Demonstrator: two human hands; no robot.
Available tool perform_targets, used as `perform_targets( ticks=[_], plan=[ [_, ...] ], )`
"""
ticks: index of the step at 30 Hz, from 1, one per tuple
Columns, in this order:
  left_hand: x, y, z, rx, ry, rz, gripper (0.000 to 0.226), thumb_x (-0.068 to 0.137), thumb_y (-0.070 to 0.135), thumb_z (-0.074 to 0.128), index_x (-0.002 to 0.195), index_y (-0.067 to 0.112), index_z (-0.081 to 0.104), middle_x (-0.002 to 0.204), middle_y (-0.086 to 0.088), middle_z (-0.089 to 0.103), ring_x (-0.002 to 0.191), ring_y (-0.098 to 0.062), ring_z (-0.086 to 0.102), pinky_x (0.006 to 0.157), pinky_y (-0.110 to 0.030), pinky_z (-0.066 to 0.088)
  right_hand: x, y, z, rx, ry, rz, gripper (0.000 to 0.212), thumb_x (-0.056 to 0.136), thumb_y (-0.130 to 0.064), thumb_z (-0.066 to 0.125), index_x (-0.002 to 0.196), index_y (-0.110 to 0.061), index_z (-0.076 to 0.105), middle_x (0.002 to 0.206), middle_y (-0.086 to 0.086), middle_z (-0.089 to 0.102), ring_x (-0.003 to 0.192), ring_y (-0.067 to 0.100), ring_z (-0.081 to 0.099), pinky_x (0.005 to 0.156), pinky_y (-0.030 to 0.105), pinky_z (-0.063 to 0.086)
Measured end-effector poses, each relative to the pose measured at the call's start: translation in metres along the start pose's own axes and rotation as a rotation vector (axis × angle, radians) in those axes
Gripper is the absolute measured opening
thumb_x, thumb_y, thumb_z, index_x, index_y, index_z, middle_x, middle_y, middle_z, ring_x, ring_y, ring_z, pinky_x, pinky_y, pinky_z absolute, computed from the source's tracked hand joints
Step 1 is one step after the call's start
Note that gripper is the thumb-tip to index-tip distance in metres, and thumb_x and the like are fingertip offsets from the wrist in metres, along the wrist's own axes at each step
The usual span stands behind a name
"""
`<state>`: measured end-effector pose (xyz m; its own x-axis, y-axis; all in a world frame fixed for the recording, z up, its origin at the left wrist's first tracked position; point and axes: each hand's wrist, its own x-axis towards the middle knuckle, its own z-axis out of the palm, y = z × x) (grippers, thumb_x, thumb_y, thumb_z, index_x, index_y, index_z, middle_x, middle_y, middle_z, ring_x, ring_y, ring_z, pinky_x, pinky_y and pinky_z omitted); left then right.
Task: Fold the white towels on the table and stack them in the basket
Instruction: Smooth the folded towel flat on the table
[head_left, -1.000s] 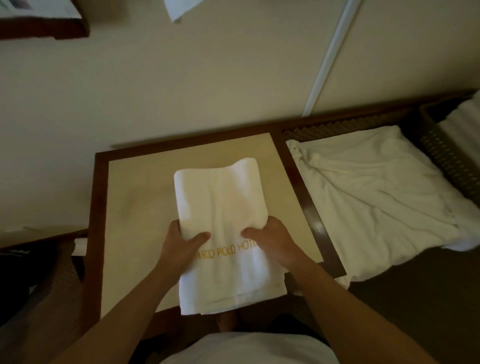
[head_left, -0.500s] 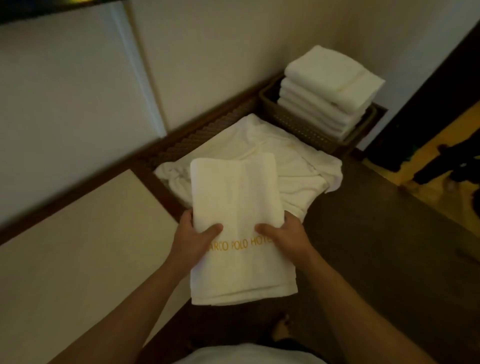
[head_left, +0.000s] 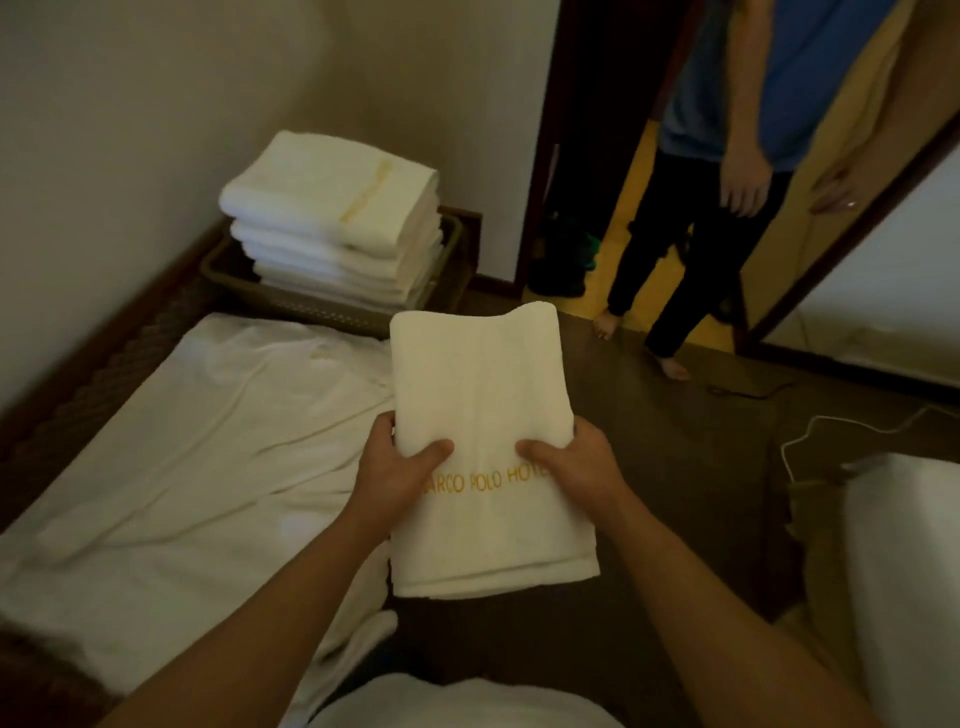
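Both hands (head_left: 400, 470) (head_left: 574, 467) grip folded towel (head_left: 483, 415); basket (head_left: 332, 306) stack probably full.

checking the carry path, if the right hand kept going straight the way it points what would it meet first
Probably nothing close: the right hand, gripping the folded white towel, points over dark floor toward a standing person's bare feet. Depth is unclear.

We see a second person (head_left: 727, 171) standing in the doorway (head_left: 587, 130), barefoot, in a blue shirt and dark trousers, one foot on the dark carpet (head_left: 675, 467) just inside the doorway and one on the yellow floor (head_left: 631, 176) beyond it. Below the doorway, a thin white cable (head_left: 810, 423) lies looped across the carpet. Further below, at the right edge, a white cushioned shape (head_left: 904, 571) shows; we cannot tell what it is. Left of the doorway, a cream wall (head_left: 260, 67) runs down to a dark wooden skirting (head_left: 488, 283).
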<state>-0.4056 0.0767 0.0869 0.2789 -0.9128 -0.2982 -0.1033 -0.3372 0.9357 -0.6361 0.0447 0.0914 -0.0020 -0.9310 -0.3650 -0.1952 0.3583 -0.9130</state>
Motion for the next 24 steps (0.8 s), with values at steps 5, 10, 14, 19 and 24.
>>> perform_targets(
  ticks=[5, 10, 14, 19, 24],
  plan=[
    [0.061, 0.036, 0.065, 0.044, -0.112, 0.04, 0.06, 0.082, 0.029, 0.085, 0.13, 0.023, 0.049, 0.116, 0.01, 0.063, 0.101, -0.009, 0.066, 0.073, -0.025, 0.055, 0.047, -0.014, -0.054, 0.096, 0.119, 0.035, 0.035, 0.078, -0.013, 0.087, 0.107, -0.017, 0.069, 0.104, 0.003, 0.077, 0.087, 0.017, 0.076, 0.076, 0.037, 0.064],
    [0.141, 0.073, 0.126, 0.066, -0.207, 0.081, 0.06, 0.082, 0.027, 0.085, 0.13, 0.023, 0.048, 0.116, 0.009, 0.063, 0.101, -0.01, 0.066, 0.074, -0.027, 0.056, 0.112, -0.036, -0.098, 0.14, 0.199, 0.028, 0.03, 0.08, -0.011, 0.085, 0.104, -0.022, 0.069, 0.104, 0.004, 0.078, 0.088, 0.019, 0.077, 0.075, 0.036, 0.063],
    [0.218, 0.109, 0.17, 0.08, -0.292, 0.097, 0.06, 0.084, 0.026, 0.083, 0.131, 0.025, 0.046, 0.116, 0.011, 0.062, 0.101, -0.009, 0.065, 0.071, -0.025, 0.054, 0.181, -0.062, -0.122, 0.156, 0.296, -0.011, 0.03, 0.082, -0.008, 0.083, 0.104, -0.022, 0.07, 0.097, -0.005, 0.076, 0.081, 0.007, 0.075, 0.071, 0.029, 0.063],
    [0.31, 0.163, 0.189, 0.054, -0.329, 0.118, 0.058, 0.085, 0.024, 0.082, 0.13, 0.024, 0.047, 0.119, 0.007, 0.064, 0.102, -0.013, 0.069, 0.071, -0.027, 0.057, 0.272, -0.118, -0.132, 0.17, 0.297, 0.006, 0.037, 0.081, -0.014, 0.085, 0.115, -0.017, 0.07, 0.103, -0.001, 0.077, 0.089, 0.015, 0.076, 0.073, 0.031, 0.063],
    [0.392, 0.213, 0.152, -0.002, -0.172, 0.135, 0.056, 0.082, 0.029, 0.084, 0.128, 0.021, 0.053, 0.116, 0.006, 0.07, 0.098, -0.014, 0.073, 0.076, -0.033, 0.062, 0.371, -0.196, -0.101, 0.097, 0.189, -0.037, 0.039, 0.08, -0.019, 0.086, 0.115, -0.014, 0.07, 0.104, 0.001, 0.077, 0.091, 0.02, 0.075, 0.081, 0.041, 0.063]
  ],
)
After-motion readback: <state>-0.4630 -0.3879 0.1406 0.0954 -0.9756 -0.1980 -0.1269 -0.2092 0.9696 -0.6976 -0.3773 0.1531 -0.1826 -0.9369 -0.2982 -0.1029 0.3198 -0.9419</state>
